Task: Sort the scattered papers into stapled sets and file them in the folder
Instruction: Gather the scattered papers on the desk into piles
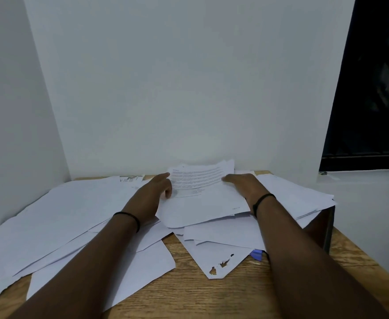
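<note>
- Wooden table (212, 295): set against a white wall (166, 77), its grain bare only along the near edge; a dark window (373, 88) stands at far right.
- Scattered papers (62, 215): white sheets lying overlapped across most of the table, from the far left to the far right edge.
- Printed sheets (200, 180): a small raised bundle at the far centre, near the wall, topmost page showing lines of text, held between the two hands.
- Left hand (153, 196): fingers extended toward the bundle's left edge, thumb curled against the paper; black band on the wrist.
- Right hand (244, 185): laid on the bundle's right side, fingers fairly straight; whether they pinch the sheets cannot be told.
- Torn sheet (218, 261): near centre, with ragged holes.
- Blue object (256, 254): just beside it, mostly covered by paper; the folder cannot be identified with certainty.
</note>
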